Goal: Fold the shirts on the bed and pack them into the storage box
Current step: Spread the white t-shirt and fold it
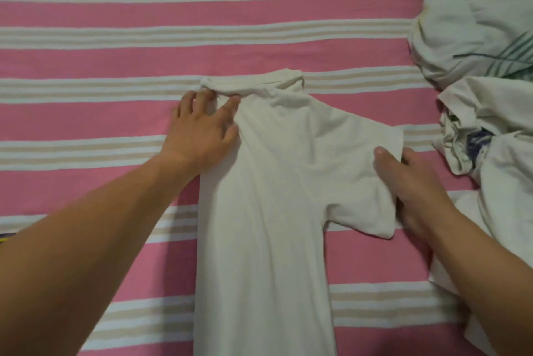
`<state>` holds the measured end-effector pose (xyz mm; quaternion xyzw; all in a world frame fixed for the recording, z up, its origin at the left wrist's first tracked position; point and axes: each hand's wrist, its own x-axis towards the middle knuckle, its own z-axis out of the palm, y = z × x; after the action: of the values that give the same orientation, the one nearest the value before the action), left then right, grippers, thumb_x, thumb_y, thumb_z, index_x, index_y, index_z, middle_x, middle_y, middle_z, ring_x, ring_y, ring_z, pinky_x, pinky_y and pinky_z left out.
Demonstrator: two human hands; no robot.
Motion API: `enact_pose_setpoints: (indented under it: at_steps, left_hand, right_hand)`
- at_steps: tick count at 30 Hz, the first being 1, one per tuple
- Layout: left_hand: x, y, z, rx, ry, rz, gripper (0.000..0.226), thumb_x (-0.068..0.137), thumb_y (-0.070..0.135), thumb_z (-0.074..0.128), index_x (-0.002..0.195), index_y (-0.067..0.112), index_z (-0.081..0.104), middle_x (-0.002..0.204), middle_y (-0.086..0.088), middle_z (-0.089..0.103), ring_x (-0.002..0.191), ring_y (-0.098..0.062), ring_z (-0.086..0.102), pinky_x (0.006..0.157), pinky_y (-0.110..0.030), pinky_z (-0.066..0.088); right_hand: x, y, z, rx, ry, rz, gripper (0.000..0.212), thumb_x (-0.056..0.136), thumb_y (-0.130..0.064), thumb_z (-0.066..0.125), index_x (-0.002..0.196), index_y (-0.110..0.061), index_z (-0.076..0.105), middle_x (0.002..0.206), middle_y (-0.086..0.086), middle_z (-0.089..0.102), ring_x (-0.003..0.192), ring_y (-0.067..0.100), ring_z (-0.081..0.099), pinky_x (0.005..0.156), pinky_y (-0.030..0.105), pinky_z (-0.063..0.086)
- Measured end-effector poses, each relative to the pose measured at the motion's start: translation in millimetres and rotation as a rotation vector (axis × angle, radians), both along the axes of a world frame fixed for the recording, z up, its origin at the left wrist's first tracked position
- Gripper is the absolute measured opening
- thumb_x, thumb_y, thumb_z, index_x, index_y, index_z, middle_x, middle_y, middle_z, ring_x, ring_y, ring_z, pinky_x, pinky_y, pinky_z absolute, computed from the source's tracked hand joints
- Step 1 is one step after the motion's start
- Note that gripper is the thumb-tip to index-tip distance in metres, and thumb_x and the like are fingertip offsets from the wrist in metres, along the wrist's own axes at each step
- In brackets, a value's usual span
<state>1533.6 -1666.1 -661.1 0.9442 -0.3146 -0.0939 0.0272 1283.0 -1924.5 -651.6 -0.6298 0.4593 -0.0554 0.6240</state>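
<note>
Left hand (203, 128): lying flat with straight fingers, pressing on the collar end of the shirt (268, 197).
Right hand (409, 182): pinching the edge of the 1 spread sleeve (363, 177).
Shirt: lying mid bed (86, 47), left side folded in.
Pile of clothes (487, 113): sitting at right.

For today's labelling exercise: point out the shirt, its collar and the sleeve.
shirt (259, 211), head view, mid body
collar (253, 83), head view, folded band
sleeve (360, 182), head view, flat middle
</note>
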Motion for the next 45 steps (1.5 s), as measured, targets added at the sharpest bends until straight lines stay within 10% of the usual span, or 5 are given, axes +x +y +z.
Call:
enact_pose_setpoints:
  at_steps: [20, 25, 29, 36, 45]
  left_hand:
    - [-110, -36, -9, 0.039, 0.254, -0.140, 0.066, 0.101, 0.065, 0.020, 0.158, 0.048, -0.009, 0.168, 0.001, -0.023, 0.152, -0.027, -0.028, 0.123, -0.052, -0.014]
    - [-92, 5, 69, -1.047, 1.045, 0.655, 0.035, 0.105, 0.028, 0.052, 0.138, 0.021, 0.059, 0.136, -0.004, 0.066, 0.124, -0.017, 0.063, 0.111, -0.039, 0.045]
    - [-93, 36, 75, -1.278, 1.521, 1.048, 0.051, 0.106, 0.044, 0.040, 0.135, 0.006, 0.057, 0.125, -0.018, 0.069, 0.118, -0.034, 0.066, 0.107, -0.051, 0.047]
    - [-109, 36, 35, -0.977, 1.166, 1.083, 0.022, 0.100, 0.004, 0.052, 0.112, 0.009, 0.070, 0.101, -0.007, 0.078, 0.094, -0.028, 0.076, 0.086, -0.044, 0.061]
    - [-74, 37, 48, -0.338, 0.599, 0.613, 0.037, 0.097, 0.045, 0.059, 0.114, 0.012, 0.059, 0.109, -0.006, 0.069, 0.094, -0.030, 0.067, 0.077, -0.041, 0.053]
  right_hand:
    - [12, 14, 45, -0.471, 0.125, 0.171, 0.020, 0.099, -0.020, 0.055, 0.114, -0.028, 0.066, 0.097, -0.017, 0.069, 0.083, -0.011, 0.063, 0.065, 0.003, 0.042]
    - [61, 56, 127, -0.267, -0.040, 0.478, 0.053, 0.095, -0.017, 0.064, 0.142, -0.039, 0.050, 0.088, -0.022, 0.065, 0.067, 0.006, 0.066, 0.061, 0.021, 0.053]
    - [97, 119, 130, -0.152, 0.107, 1.008, 0.071, 0.095, -0.033, 0.065, 0.156, -0.034, 0.028, 0.103, -0.013, 0.066, 0.081, 0.011, 0.073, 0.088, 0.040, 0.059]
    - [115, 88, 77, -0.772, 0.367, 0.856, 0.034, 0.099, -0.027, 0.053, 0.133, -0.023, 0.058, 0.130, 0.003, 0.059, 0.105, 0.023, 0.061, 0.089, 0.034, 0.048]
    - [178, 33, 33, -0.496, 0.269, 0.527, 0.019, 0.096, -0.021, 0.062, 0.114, -0.018, 0.059, 0.106, 0.005, 0.062, 0.091, 0.028, 0.063, 0.072, 0.036, 0.055]
